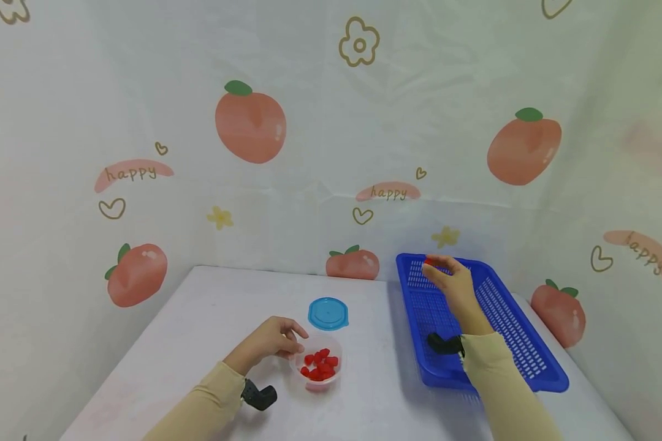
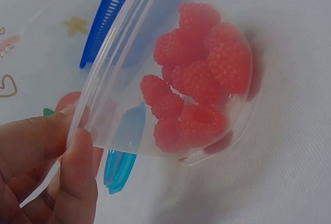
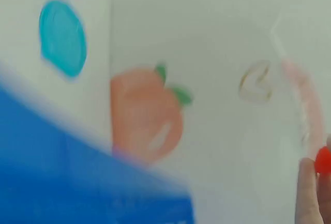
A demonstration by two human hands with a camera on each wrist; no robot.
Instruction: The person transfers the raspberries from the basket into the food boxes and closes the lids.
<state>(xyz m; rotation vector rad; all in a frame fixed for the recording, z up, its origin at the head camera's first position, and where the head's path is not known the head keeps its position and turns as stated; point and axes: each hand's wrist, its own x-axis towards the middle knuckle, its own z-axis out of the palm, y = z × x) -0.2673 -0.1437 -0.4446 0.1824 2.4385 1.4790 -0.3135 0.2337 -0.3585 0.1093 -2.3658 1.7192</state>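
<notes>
My left hand [image 1: 276, 338] pinches the rim of a clear plastic tub [image 2: 124, 74] between thumb and fingers. Several red raspberries [image 2: 199, 81] lie in the bottom of the tub, seen through its wall in the left wrist view. My right hand [image 1: 456, 291] is raised over the far left part of a blue plastic basket [image 1: 412, 334], holding a single raspberry [image 1: 428, 262] at its fingertips. That same raspberry shows at the right edge of the right wrist view, between the fingers [image 3: 307, 193].
A round blue lid [image 1: 328, 313] lies flat on the white table [image 1: 243, 300] just behind the tub. The slotted basket stands at the right side of the table. A printed cloth [image 1: 320, 122] hangs behind the table.
</notes>
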